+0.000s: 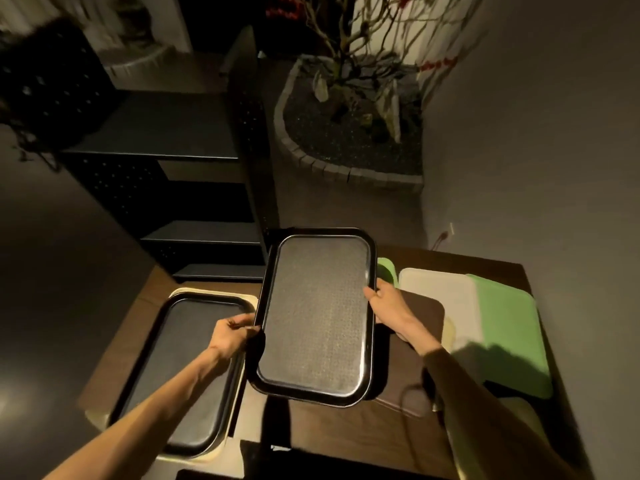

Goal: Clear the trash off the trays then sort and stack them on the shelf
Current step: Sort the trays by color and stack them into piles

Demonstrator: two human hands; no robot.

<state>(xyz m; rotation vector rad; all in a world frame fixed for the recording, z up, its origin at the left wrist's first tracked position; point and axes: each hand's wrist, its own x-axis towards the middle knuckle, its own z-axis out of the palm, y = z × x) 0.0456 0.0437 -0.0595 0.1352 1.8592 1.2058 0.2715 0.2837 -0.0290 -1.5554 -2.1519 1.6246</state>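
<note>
No brand, label or writing can be read on anything here. The dark wooden table carries the trays; behind its far left corner stands the black shelf, with a stone-edged planter to its right. A black tray is held above the table, between 2 groups: on the left a second black tray nested on a cream tray; on the right a brown tray, a grey-white tray and a green tray overlapping. The left hand pinches the held tray's left rim, fingers curled; the right hand grips its right rim, thumb on top; both forearms reach forward from below.
</note>
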